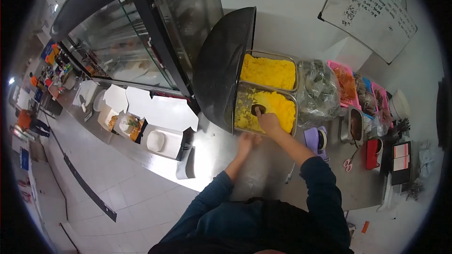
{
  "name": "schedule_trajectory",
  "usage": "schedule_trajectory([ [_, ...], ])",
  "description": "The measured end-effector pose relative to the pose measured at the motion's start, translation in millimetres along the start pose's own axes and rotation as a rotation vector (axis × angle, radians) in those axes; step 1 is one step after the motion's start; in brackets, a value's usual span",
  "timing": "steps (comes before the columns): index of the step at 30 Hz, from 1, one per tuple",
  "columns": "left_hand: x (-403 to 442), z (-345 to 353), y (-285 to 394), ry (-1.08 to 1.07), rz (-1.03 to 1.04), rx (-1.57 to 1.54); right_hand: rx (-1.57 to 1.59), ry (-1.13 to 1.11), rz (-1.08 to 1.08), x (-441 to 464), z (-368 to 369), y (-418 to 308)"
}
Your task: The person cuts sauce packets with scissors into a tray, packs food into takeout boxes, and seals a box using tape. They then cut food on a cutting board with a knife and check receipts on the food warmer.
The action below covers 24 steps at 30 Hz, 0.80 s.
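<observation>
My right hand is closed round a dark, round-ended utensil over the nearer metal tray. Yellow food fills the right part of that tray, with thinner scraps on its left. Just below the tray's front edge, my left hand rests near the steel counter; its fingers are partly hidden, and whether they hold anything does not show. Behind lies a second tray of yellow food. A dark curved lid stands at the left of both trays.
Open boxes with food, one holding a white mound, stand left. A glass cabinet is behind them. To the right are a plastic bag, a purple tape dispenser, pink scissors and a red dispenser. A person is far left.
</observation>
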<state>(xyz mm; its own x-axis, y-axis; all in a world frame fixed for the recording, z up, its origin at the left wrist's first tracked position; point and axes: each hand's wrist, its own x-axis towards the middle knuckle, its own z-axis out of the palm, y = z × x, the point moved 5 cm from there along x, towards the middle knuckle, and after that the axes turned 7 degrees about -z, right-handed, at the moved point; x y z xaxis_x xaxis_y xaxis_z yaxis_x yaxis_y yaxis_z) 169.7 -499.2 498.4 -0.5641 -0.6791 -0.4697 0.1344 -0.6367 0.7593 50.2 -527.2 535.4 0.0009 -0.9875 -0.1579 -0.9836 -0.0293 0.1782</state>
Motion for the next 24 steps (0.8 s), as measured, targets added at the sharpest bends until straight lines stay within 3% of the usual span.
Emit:
schedule_trajectory([
  [5, 8.9, -4.0, -4.8, 0.036, 0.034, -0.058, 0.047, 0.084, -0.188, -28.7, -23.4, -14.0],
  [11, 8.0, -3.5, -2.3, 0.031, 0.013, -0.011, 0.300, -0.253, -0.233, -50.4, -50.5, -9.1],
  [15, 7.9, -3.1, -0.6, 0.003, 0.019, -0.038, 0.609, -0.119, -0.349, -19.0, 7.4, 32.6],
  [18, 8.0, -5.3, -5.2, 0.013, 0.055, -0.069, 1.092, -0.404, 0.011, -14.4, -21.1, 26.8],
  [19, 8.1, -6.7, -5.9, 0.023, 0.056, -0.048, 1.092, -0.252, -0.023, 6.5, 14.2, 30.1],
  [22, 7.3, -6.1, -4.4, 0.044, 0.097, -0.021, 0.445, 0.015, -0.095, 10.8, -1.6, -4.1],
  [24, 8.8, -8.7, -5.1, 0.065, 0.115, 0.021, 0.271, 0.029, -0.197, -8.4, -41.9, -25.5],
])
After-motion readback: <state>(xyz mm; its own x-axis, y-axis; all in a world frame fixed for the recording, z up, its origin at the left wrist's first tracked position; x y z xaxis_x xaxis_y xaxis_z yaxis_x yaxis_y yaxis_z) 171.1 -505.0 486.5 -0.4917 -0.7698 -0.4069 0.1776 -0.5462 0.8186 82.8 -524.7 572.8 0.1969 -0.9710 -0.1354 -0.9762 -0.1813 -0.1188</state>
